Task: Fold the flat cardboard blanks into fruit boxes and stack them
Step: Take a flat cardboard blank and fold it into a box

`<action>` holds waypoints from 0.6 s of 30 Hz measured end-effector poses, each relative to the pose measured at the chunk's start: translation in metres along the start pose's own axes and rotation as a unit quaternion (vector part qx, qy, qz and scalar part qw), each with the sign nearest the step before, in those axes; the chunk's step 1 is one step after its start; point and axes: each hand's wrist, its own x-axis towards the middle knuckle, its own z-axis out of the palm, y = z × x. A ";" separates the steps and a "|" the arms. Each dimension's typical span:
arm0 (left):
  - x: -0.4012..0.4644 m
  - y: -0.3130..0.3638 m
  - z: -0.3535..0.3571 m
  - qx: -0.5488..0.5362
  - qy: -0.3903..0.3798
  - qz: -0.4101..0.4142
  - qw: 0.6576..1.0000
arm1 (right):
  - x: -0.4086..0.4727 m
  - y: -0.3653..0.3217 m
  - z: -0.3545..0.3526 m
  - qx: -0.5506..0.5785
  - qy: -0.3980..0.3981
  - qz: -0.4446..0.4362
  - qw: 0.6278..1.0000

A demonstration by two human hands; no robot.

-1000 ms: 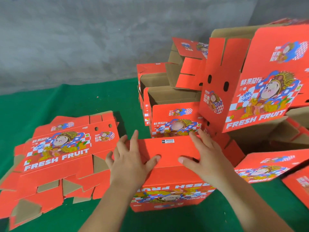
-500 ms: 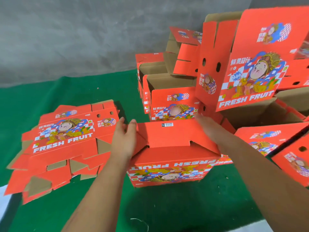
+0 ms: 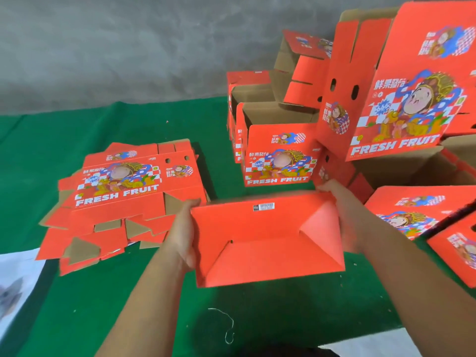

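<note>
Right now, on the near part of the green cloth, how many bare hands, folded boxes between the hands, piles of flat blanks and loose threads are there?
Bare hands: 2, left hand and right hand
Red folded cardboard box between them: 1
Pile of flat red cardboard blanks: 1
Loose white thread: 1
Total: 5

A packing workshop: a bare grey concrete wall (image 3: 128,47) across the top, green cloth (image 3: 116,292) covering the floor, printed fruit boxes (image 3: 278,153) piled at right, flat blanks (image 3: 123,197) stacked at left.
</note>
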 end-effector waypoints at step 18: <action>0.018 0.001 -0.007 0.145 -0.019 0.191 0.971 | 0.003 0.056 -0.045 0.044 -0.054 0.063 0.996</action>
